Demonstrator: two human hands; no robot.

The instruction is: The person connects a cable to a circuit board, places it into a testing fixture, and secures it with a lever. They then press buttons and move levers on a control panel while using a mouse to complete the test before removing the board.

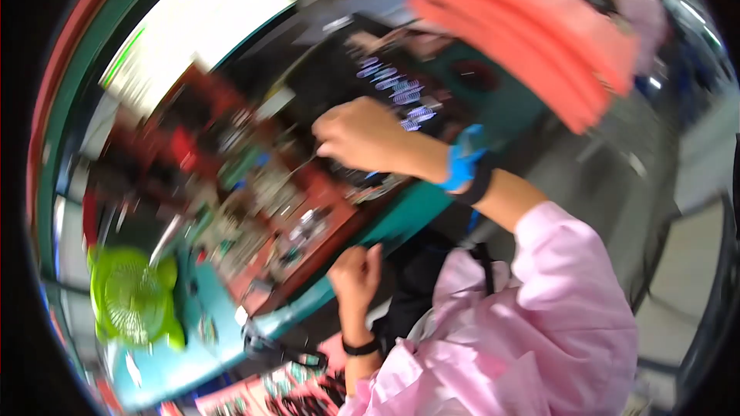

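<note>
My right hand point(364, 135), a blue band and a dark band at its wrist, reaches over the bench with its fingers curled closed. A thin line shows near its fingertips, but blur hides what they hold, if anything. Just beyond lies a dark tray or board point(327, 73) carrying rows of small bright coiled shapes point(395, 92). Lower down, beside the bench's front edge, my left hand point(356, 273) is closed with the thumb raised, and nothing shows in it. Nearest to it is a reddish-brown work board point(312, 273) with blurred small parts and metal pieces point(308, 225).
A green fan point(135, 304) stands on the teal bench top point(196, 366) at left. A bright screen point(204, 19) is at the back. Salmon-pink stacked sheets point(524, 31) rise at upper right, near another person point(644, 19). A chair point(686, 285) is at right.
</note>
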